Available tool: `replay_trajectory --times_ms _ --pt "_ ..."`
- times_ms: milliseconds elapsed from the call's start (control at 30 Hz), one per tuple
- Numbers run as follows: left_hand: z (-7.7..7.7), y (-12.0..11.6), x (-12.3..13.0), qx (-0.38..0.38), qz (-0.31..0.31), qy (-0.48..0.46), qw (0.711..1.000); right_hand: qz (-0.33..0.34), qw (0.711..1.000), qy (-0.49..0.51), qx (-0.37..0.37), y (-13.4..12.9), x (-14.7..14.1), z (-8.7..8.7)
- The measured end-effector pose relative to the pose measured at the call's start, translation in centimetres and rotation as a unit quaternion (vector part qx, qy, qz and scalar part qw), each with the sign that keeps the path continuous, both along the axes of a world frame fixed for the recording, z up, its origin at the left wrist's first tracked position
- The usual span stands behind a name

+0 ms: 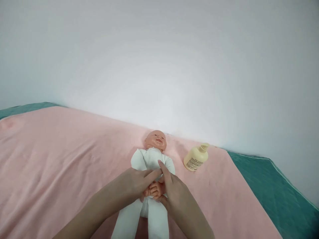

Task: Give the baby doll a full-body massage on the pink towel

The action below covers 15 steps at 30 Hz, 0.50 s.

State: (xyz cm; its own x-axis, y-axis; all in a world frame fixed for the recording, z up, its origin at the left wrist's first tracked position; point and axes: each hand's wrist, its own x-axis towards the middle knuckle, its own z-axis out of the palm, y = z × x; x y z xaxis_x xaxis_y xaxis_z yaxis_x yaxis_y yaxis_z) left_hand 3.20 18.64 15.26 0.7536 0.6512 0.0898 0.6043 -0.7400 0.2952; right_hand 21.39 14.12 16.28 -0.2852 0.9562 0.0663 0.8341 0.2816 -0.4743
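Note:
A baby doll (156,141) in white clothing lies face up on the pink cloth, its head toward the wall. My left hand (139,181) is bent over the doll's belly, its fingers curled around one of the doll's arms near the small hands. From the other side, my right hand (171,184) closes around the doll's other arm, its fingertips meeting those of my left hand over the belly. Between my palms the doll's two small hands (155,190) are together. To the right of the doll stands a pale yellow pump bottle (196,158).
The pink cloth (74,146) has wrinkles on the left and covers most of the surface. Green cloth (276,189) shows at the right and at the far left. A pale wall (159,59) rises directly behind the doll's head and the bottle.

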Motion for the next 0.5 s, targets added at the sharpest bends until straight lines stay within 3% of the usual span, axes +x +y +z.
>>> replay_trajectory --times_ms 167,267,367,500 --pt "0.1 0.0 0.6 -0.040 -0.011 0.013 0.999 -0.066 0.994 -0.085 0.008 1.7 -1.9 -3.3" --pt "-0.6 0.5 0.7 -0.023 -0.015 0.021 0.999 -0.064 0.991 -0.114 0.042 2.0 -2.4 -4.3" --pt "-0.9 0.7 0.4 0.009 -0.017 0.023 1.000 -0.020 0.992 -0.103 0.064 1.3 -1.8 -3.3" --pt "0.1 0.6 -1.4 0.003 -0.020 -0.036 0.999 0.003 0.995 -0.071 0.076 0.1 0.5 -0.5"
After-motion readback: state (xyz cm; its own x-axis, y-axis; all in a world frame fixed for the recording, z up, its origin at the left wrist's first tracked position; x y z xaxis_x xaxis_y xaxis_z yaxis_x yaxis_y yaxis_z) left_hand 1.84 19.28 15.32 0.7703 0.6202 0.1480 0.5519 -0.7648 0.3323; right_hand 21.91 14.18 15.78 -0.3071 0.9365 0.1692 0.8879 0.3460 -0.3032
